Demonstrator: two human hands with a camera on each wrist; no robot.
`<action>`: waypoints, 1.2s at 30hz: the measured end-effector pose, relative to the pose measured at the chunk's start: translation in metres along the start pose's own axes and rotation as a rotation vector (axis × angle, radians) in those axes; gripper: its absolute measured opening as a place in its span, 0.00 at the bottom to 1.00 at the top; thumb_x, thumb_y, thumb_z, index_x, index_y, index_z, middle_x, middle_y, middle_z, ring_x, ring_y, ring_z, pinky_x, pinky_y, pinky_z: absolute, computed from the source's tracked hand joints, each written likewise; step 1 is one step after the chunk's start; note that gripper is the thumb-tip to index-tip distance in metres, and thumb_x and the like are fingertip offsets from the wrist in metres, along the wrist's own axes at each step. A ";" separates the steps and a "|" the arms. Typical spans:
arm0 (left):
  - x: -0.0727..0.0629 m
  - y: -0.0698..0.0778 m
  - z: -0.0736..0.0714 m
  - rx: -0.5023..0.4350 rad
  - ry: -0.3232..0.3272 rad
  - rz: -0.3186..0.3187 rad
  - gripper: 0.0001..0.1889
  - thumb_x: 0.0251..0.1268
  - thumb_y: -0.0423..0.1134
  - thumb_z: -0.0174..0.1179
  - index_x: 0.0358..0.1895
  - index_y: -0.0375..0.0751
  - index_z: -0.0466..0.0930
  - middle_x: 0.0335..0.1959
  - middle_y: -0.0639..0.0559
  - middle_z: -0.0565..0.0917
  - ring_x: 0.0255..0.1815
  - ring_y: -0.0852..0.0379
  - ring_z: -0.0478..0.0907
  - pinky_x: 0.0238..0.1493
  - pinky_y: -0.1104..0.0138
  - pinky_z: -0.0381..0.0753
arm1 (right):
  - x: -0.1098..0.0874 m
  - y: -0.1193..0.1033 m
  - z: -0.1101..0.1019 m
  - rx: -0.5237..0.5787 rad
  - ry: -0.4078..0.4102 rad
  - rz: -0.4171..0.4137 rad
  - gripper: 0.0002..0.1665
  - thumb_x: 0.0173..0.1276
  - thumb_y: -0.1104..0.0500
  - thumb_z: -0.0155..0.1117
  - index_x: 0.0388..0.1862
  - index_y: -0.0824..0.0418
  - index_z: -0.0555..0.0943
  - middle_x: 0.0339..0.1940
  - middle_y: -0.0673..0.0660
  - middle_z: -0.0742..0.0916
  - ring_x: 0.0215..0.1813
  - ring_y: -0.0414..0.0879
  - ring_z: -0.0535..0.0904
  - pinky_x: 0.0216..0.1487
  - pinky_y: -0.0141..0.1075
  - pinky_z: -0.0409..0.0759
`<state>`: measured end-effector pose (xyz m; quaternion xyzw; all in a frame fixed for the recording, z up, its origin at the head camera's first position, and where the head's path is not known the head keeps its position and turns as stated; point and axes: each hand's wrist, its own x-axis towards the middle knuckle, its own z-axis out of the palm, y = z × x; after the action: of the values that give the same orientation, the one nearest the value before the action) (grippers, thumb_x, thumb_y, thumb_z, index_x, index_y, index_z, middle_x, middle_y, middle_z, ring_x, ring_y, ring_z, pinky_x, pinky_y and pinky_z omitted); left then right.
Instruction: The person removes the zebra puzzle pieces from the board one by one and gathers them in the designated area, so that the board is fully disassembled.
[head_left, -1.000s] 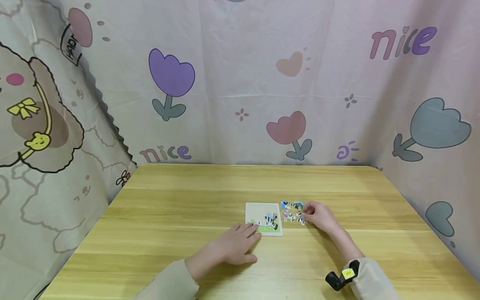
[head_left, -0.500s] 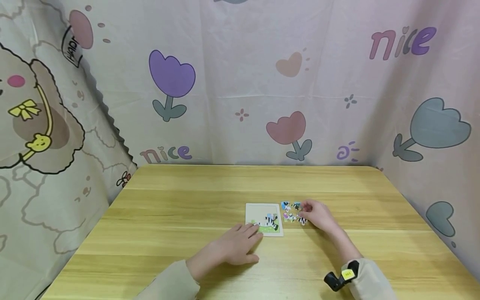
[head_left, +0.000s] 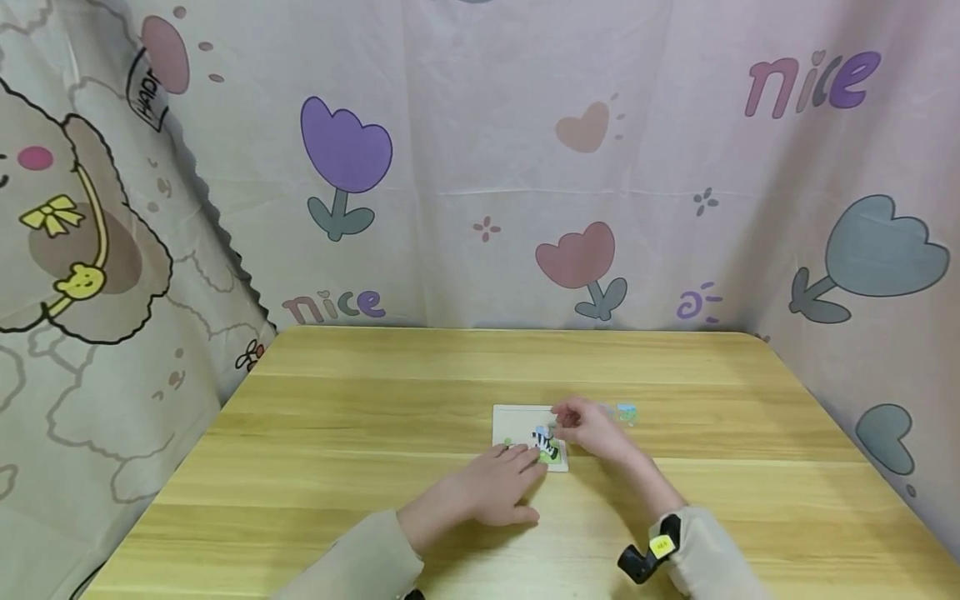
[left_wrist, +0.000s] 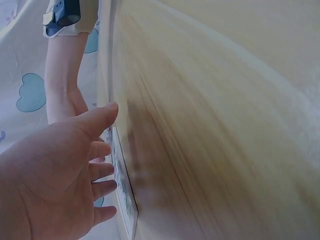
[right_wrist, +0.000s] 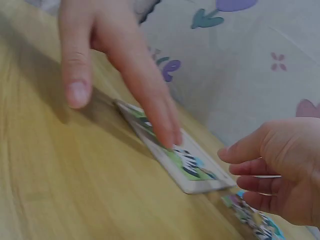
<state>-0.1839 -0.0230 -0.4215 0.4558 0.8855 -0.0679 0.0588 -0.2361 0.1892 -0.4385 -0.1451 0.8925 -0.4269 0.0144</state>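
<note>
A pale square puzzle tray (head_left: 513,417) lies on the table with joined zebra-picture pieces (head_left: 545,442) along its near side. My left hand (head_left: 498,487) lies with fingers spread over the tray's near edge, and the left wrist view shows its fingers (left_wrist: 102,171) reaching over the tray. At the tray's right edge is my right hand (head_left: 592,429), thumb and fingertips drawn near each other. In the right wrist view those fingers are curled beside the tray (right_wrist: 200,185); whether a piece is between them cannot be made out. Loose puzzle pieces (right_wrist: 252,217) lie below this hand.
The wooden table (head_left: 360,392) reaches back to a patterned cloth (head_left: 450,125). One loose blue-green piece (head_left: 627,413) shows right of the right hand, which covers others in the head view. A black wrist device (head_left: 648,558) sits on the right sleeve.
My right hand has moved left from the loose pieces to the tray's right edge, uncovering a blue-green piece at right. My left hand has shifted slightly right over the tray.
</note>
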 end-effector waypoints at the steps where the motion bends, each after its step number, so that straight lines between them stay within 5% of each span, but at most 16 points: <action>1: 0.001 0.001 0.000 0.004 -0.003 0.004 0.37 0.64 0.65 0.43 0.70 0.46 0.58 0.71 0.48 0.57 0.71 0.51 0.54 0.68 0.55 0.57 | 0.001 -0.001 0.002 -0.005 -0.014 -0.011 0.19 0.55 0.66 0.67 0.47 0.68 0.78 0.34 0.54 0.81 0.37 0.44 0.75 0.37 0.34 0.77; 10: 0.003 0.004 0.002 0.021 -0.016 0.025 0.37 0.65 0.66 0.41 0.71 0.46 0.57 0.72 0.48 0.55 0.72 0.52 0.51 0.68 0.55 0.57 | 0.005 -0.001 0.013 -0.120 -0.051 -0.059 0.18 0.53 0.67 0.69 0.45 0.66 0.80 0.30 0.52 0.78 0.32 0.43 0.71 0.32 0.34 0.73; 24: -0.001 0.006 0.002 0.061 -0.034 0.012 0.39 0.65 0.66 0.38 0.72 0.43 0.54 0.73 0.48 0.54 0.72 0.53 0.50 0.68 0.59 0.56 | 0.007 -0.012 0.011 -0.315 -0.108 -0.113 0.17 0.51 0.64 0.72 0.41 0.65 0.81 0.34 0.54 0.79 0.38 0.48 0.74 0.41 0.41 0.75; 36: 0.001 0.004 0.007 0.027 -0.041 0.013 0.39 0.66 0.65 0.38 0.72 0.43 0.53 0.73 0.49 0.52 0.73 0.53 0.48 0.69 0.59 0.54 | 0.009 -0.010 0.013 -0.270 -0.088 -0.075 0.13 0.53 0.67 0.69 0.38 0.61 0.79 0.33 0.52 0.78 0.36 0.45 0.73 0.38 0.39 0.75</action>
<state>-0.1812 -0.0214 -0.4290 0.4608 0.8802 -0.0888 0.0713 -0.2401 0.1708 -0.4381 -0.1977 0.9342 -0.2965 0.0179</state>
